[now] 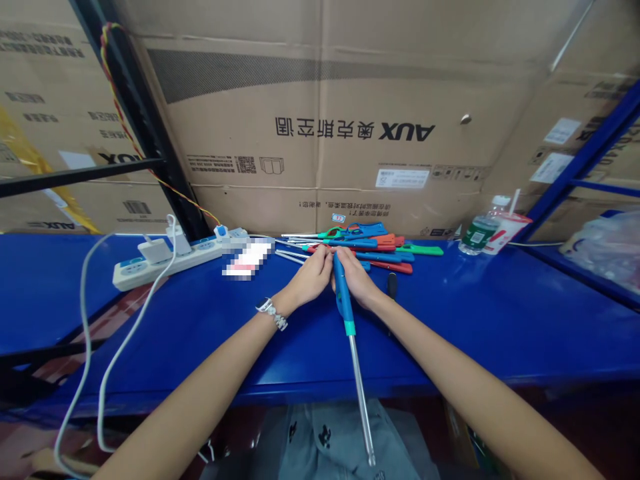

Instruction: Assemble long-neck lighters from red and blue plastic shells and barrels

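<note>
A blue lighter [342,287] with a green collar and a long silver tube points down toward my lap. My right hand [357,277] is closed around its handle end. Close against it on the left is my left hand [313,277], fingers bent together at the handle's far end; whether they grip anything is hidden. Just beyond both hands lies a pile of similar lighters with blue, red, orange and green handles, among them a green one [425,250] and a red one [395,267].
On the blue table [200,333], a white power strip [185,257] with plugs and cables lies left. A black-handled tool [392,285] is beside my right wrist. A bottle [477,233] and a cup [507,233] stand right. Large cardboard boxes [350,87] rise behind.
</note>
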The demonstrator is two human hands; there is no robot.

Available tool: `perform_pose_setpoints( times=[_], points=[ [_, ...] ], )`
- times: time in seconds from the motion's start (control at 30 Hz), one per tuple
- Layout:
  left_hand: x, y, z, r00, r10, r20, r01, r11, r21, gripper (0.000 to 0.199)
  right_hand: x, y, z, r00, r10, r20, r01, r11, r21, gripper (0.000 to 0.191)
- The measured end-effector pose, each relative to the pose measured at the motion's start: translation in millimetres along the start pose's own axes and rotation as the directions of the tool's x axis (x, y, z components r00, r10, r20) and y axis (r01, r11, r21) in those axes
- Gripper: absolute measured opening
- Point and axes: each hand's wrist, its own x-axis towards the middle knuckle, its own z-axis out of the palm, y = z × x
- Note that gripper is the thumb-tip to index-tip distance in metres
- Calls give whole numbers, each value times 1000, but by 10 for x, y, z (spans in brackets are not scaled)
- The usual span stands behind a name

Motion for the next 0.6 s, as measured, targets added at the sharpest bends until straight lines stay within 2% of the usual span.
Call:
perform_pose_setpoints(
  times=[0.07, 0.17, 0.23, 0.3, 0.37, 0.43, 0.5, 0.6],
  points=[
    [18, 7, 50, 994, -110, -21, 106, 985, -137, 23, 4, -9, -11, 1000, -28, 2, 28, 998, -53, 56],
    [33, -1, 116, 963, -268, 7, 258, 917, -305, 25, 4, -23, -20, 998, -54, 27, 56, 992, -115, 56],
    [29, -10, 140, 948, -316, 25, 306, 891, -334, 29, 6, -25, -22, 998, -56, 32, 59, 990, -131, 56],
    [9, -9, 139, 948, -317, 7, 303, 899, -316, 29, 11, -18, -22, 999, -42, 26, 45, 991, -128, 56],
    [-22, 2, 109, 970, -238, -43, 224, 951, -213, 27, 16, -7, -20, 1000, -15, 19, 17, 995, -103, 56],
    [-50, 19, 62, 995, -75, -65, 75, 997, -16, 23, 14, -2, -17, 1000, 13, 16, -12, 998, -55, 56],
    [-63, 31, 12, 995, 93, -29, -85, 976, 199, 20, 5, -6, -12, 999, 23, 25, -23, 1000, -4, 57],
    [-47, 28, -40, 974, 216, 64, -223, 888, 402, 17, -18, -22, -8, 999, 16, 46, -18, 999, 43, 60]
  ],
)
